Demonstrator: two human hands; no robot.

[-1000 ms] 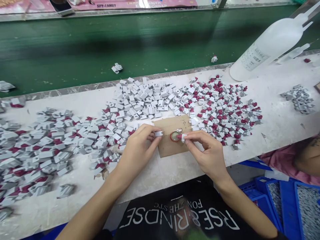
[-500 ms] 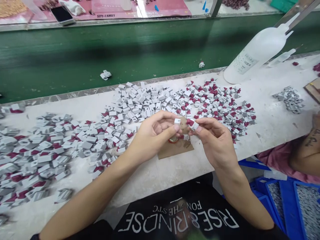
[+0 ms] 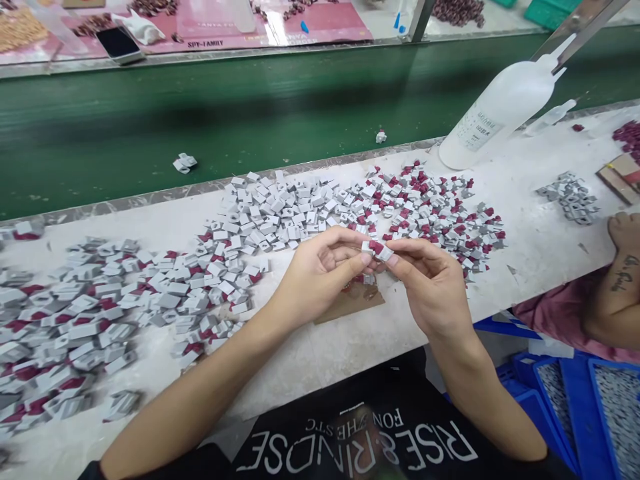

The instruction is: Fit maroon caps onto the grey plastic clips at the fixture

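Note:
My left hand (image 3: 320, 277) pinches a small light-grey block (image 3: 367, 247) between thumb and fingers. My right hand (image 3: 430, 280) grips a grey and dark-red piece (image 3: 381, 251), and the two parts touch, forming one row between my fingertips. Below them a brown cardboard piece (image 3: 350, 303) lies on the white table, partly hidden by my left hand. Behind my hands spreads a pile of plain grey blocks (image 3: 280, 207). Grey and dark-red pieces (image 3: 430, 207) are heaped behind my right hand, and more of them (image 3: 75, 327) cover the table at the left.
A large white bottle (image 3: 500, 113) stands at the back right beside a smaller one (image 3: 553, 119). Behind the table runs a green belt (image 3: 300, 107) with two loose pieces on it. Another person's arm (image 3: 617, 287) rests at the right, above blue trays (image 3: 575, 407).
The grey block in my left hand has moved right and now meets the grey and dark-red piece in my right hand. The camera view has shifted slightly.

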